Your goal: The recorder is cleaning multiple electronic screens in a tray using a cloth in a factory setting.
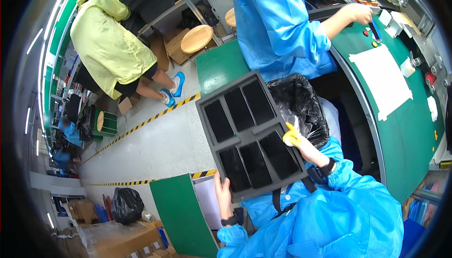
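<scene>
A black tray [241, 139] with several slots is held up in front of me, tilted. In its slots lie dark, glossy flat rectangular panels [255, 165]; I cannot tell exactly what they are. My left hand [223, 192] grips the tray's lower left edge, thumb on top. On the opposite side, my right hand [305, 148] is closed on the right edge. Yellow finger covers [293, 134] sit on fingers of that hand. Both undersides of the grip are hidden by the tray.
A bin lined with a black bag [301, 107] stands just beyond the tray. To the right runs a green workbench [362, 131] with a white sheet [382, 80]. A co-worker in blue [278, 27] works there. Another person in yellow [108, 46] stands far left. Green tabletops [176, 211] flank the aisle.
</scene>
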### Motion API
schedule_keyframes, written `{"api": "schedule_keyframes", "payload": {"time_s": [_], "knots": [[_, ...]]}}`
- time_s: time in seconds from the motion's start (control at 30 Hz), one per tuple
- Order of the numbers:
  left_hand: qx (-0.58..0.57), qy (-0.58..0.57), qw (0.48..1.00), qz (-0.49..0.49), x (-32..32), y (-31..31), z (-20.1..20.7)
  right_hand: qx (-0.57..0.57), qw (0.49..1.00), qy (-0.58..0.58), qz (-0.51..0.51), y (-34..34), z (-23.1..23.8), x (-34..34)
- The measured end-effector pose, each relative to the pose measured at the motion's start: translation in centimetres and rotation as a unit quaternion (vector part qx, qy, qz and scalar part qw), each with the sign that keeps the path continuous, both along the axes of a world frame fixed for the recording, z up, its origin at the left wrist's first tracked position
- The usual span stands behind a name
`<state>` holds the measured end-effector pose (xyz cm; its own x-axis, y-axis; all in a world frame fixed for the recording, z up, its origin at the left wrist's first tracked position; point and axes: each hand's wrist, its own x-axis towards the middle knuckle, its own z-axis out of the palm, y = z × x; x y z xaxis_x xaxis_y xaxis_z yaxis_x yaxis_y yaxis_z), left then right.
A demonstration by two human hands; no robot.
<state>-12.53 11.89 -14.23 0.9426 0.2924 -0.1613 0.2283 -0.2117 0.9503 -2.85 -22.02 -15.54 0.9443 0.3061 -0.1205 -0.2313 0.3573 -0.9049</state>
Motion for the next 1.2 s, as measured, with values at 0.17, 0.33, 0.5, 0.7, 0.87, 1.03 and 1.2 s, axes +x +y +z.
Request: {"api": "schedule_keyframes", "payload": {"time_s": [0.17, 0.33, 0.5, 0.7, 0.87, 1.03, 1.2], "knots": [[-0.089, 0.090, 0.991, -0.035, -5.2, -2.6, 3.5, -0.144, 0.983, -0.107, 0.034, -3.2, 3.4, -5.8], [0.100, 0.185, 0.977, 0.032, -4.1, -4.2, 2.4, -0.141, 0.988, -0.059, -0.019, -3.6, 1.0, -7.0], [0.022, 0.116, 0.991, 0.061, -5.3, -2.6, -0.4, -0.151, 0.984, -0.091, 0.037, -3.3, 2.4, -7.2], [0.150, 0.070, 0.986, 0.031, -7.6, -2.5, 2.9, -0.162, 0.982, -0.093, 0.005, -3.4, 5.3, -11.5], [0.153, 0.010, 0.987, -0.042, -5.4, -4.5, 6.3, -0.131, 0.984, -0.079, -0.090, -5.9, 9.6, -15.9], [0.110, -0.065, 0.959, -0.255, 0.1, -12.5, 8.3, -0.140, 0.962, -0.082, -0.221, -12.4, 10.5, -22.4], [0.079, -0.085, 0.891, -0.439, 3.1, -23.6, 9.3, -0.177, 0.901, -0.010, -0.397, -16.8, 12.1, -30.8]]}}
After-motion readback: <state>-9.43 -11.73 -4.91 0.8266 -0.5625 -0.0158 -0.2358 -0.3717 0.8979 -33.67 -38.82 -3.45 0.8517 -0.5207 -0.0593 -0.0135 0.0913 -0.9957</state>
